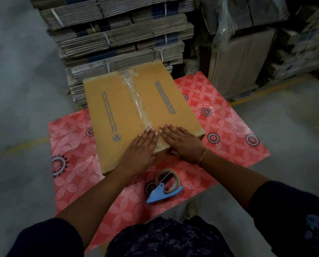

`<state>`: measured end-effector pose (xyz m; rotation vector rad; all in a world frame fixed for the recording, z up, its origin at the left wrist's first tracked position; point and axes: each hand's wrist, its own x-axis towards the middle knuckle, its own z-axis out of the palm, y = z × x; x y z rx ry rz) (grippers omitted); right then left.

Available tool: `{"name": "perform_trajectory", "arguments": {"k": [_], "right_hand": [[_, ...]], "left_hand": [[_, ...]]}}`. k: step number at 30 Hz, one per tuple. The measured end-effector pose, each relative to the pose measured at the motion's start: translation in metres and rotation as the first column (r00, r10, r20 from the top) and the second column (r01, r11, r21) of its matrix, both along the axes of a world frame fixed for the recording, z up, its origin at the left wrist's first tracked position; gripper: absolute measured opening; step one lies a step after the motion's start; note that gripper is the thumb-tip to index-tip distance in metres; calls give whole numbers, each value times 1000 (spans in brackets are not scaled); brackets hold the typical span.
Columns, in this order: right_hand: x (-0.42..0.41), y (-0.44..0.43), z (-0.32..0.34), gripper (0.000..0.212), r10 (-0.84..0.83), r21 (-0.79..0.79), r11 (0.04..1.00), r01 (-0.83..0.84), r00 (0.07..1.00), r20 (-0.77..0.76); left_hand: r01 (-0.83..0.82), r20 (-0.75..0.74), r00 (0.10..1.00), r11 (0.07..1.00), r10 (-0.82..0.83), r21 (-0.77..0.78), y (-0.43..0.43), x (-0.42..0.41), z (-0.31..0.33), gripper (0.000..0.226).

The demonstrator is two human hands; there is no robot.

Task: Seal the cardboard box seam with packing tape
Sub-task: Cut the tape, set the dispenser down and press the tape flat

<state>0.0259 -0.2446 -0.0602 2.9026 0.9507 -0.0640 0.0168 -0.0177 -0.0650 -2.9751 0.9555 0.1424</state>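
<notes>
Nearest the person, a blue tape dispenser (163, 190) with a roll of clear tape lies on the pink flowered surface (229, 127), just short of the box (118, 115) and touching neither hand.

Beyond the dispenser, both hands rest flat, palms down, on the near end of the box top, fingers stretched out and gripping nothing. The left hand (142, 147) lies just left of the seam; the right hand (181, 141) lies just right of it, its heel hanging over the near edge of the box. A thin gold bracelet (203, 156) circles the right wrist. The two hands sit close together, fingertips nearly meeting over the seam.

The box lies in the middle of the surface, flaps shut. A strip of clear tape (136, 102) runs along the seam from between the hands to the far edge of the box.

Past the box, bundles of flattened cartons (118, 34) stand stacked high on the grey floor (16, 71). To the right of the box, further back, are more wrapped cartons (256, 43).
</notes>
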Motion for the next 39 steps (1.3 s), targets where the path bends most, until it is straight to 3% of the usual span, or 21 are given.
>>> {"name": "perform_trajectory", "arguments": {"k": [3, 7, 11, 13, 15, 18, 19, 21, 23, 24, 26, 28, 30, 32, 34, 36, 39], "right_hand": [[-8, -10, 7, 85, -84, 38, 996, 83, 996, 22], [-47, -22, 5, 78, -316, 171, 936, 309, 949, 16], [-95, -12, -6, 50, -409, 482, 798, 361, 912, -6], [-114, -4, -16, 43, -467, 550, 701, 454, 875, -128], [-124, 1, -34, 47, -525, 455, 596, 661, 750, -403], [-124, 7, -60, 70, -575, 125, 476, 871, 415, -705], [-123, 11, -66, 74, -585, 85, 453, 888, 368, -722], [-119, 19, -67, 72, -607, 116, 414, 903, 369, -704], [-108, 20, -56, 56, -610, 314, 249, 916, 400, -684], [-100, 17, -49, 48, -618, 458, 116, 881, 425, -661], [-78, 6, -32, 41, -683, 683, -142, 717, 429, -591], [-47, -14, -19, 42, -688, 720, -251, 647, 404, -602], [-13, -33, -7, 51, -590, 631, -201, 749, 422, -688], [17, -46, 3, 65, -467, 511, -33, 859, 438, -768], [30, -49, 8, 52, -382, 480, 88, 873, 474, -793], [29, -48, 6, 40, -351, 507, 139, 851, 521, -778], [21, -35, 6, 42, -333, 516, 152, 843, 535, -777]], "left_hand": [[-25, 35, 999, 1000, 25, 0, 16, -4, 4, 87], [-205, 50, 977, 979, 205, -7, 49, -28, 1, 91], [-371, 16, 928, 925, 373, -82, 78, -56, -4, 88], [-450, -15, 892, 884, 451, -125, 87, -70, -7, 88], [-514, -63, 856, 836, 512, -193, 95, -82, -10, 89], [-529, -86, 845, 803, 527, -274, 100, -96, -9, 89], [-511, -81, 855, 808, 512, -293, 100, -99, -7, 89], [-499, -88, 860, 794, 502, -349, 100, -99, -4, 89], [-574, -188, 807, 671, 559, -469, 100, -92, 1, 90], [-648, -305, 747, 545, 591, -532, 101, -87, 4, 89], [-796, -599, 575, 210, 557, -568, 101, -74, 5, 85], [-856, -790, 447, -53, 420, -514, 99, -61, 8, 86], [-877, -864, 384, -163, 326, -452, 94, -51, 8, 86], [-882, -874, 368, -178, 319, -436, 89, -46, 8, 83], [-875, -857, 368, -179, 362, -451, 89, -47, 4, 80], [-861, -838, 394, -168, 378, -481, 95, -48, 4, 77], [-841, -831, 405, -202, 381, -502, 118, -49, 2, 73]]}}
